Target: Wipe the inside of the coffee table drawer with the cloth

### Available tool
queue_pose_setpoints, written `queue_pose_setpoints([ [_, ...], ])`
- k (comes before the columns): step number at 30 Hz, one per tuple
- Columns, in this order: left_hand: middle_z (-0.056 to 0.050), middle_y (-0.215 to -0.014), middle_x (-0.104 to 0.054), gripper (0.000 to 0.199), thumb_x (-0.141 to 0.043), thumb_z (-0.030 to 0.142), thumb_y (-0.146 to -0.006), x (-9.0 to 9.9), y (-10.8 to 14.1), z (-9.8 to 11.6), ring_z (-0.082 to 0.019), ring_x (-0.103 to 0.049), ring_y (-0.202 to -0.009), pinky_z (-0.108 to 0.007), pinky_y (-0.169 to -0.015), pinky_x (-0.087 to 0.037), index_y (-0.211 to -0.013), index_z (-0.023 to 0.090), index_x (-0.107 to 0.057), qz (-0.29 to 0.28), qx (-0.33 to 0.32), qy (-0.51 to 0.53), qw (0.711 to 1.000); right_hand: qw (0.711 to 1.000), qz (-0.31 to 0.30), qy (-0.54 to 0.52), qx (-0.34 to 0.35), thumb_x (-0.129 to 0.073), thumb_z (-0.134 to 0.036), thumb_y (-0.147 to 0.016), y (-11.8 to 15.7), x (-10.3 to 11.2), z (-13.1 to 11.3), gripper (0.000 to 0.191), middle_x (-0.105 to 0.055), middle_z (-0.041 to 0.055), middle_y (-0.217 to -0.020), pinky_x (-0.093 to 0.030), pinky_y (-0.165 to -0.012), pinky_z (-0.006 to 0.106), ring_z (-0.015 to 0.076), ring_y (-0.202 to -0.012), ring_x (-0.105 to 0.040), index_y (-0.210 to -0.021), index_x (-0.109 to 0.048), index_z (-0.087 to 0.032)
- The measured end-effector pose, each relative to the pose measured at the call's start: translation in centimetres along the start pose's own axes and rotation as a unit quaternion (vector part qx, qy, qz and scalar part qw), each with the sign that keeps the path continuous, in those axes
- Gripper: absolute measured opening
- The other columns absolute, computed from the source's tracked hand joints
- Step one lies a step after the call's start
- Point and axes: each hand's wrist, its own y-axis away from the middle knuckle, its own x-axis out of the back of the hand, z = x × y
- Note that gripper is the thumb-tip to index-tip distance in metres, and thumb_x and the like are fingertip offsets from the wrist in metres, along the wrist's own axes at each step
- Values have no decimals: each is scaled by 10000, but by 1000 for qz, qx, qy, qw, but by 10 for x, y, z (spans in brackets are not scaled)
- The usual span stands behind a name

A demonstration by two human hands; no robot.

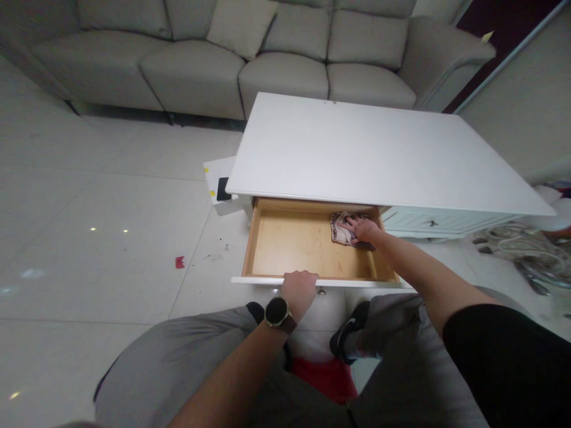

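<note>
A wooden drawer [289, 238] is pulled out from under the white table top [375, 154]. On the drawer's white front edge rests my left hand [300, 291], its fingers hooked over the rim; a dark round watch is on that wrist. Inside the drawer, at the right, my right hand [362, 230] presses on a crumpled patterned cloth [342, 232], with its fingers spread over it. The rest of the drawer's bottom shows bare wood.
A grey sofa [191, 71] stands behind the table. To the left on the floor are a white box [227, 206] and a red scrap [179, 262]. A closed drawer [428, 222] and a clutter of cords [526, 249] lie to the right.
</note>
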Motion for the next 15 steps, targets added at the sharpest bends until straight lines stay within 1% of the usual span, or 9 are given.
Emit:
queue_pose_setpoints([
  [5,-118,-1128,-755,340,-433,167,-988,2,0,1,-259,-705,-1084,-378,-894,-544,-1161,216,-721,0,2,4,1000,1000,0,7,-4,-667,-596,-835,1,0,0,963,-304,166,-1638,-451,-1006,573,442,-1398,-373,-1639,-184,-379],
  [11,-112,-1125,-755,375,-394,161,-990,1,-1,1,-253,-704,-1072,-375,-892,-542,-1165,221,-720,-2,10,1,1000,1000,-10,11,-5,-668,-605,-837,2,5,-3,951,-307,164,-1635,-456,-1012,560,437,-1417,-354,-1635,-204,-378],
  [15,-107,-1116,-757,392,-378,146,-987,1,0,1,-248,-700,-1073,-370,-892,-536,-1161,225,-720,0,11,8,1000,1000,-14,28,-2,-676,-573,-844,5,9,-5,941,-318,176,-1625,-476,-974,566,449,-1382,-390,-1636,-207,-373],
])
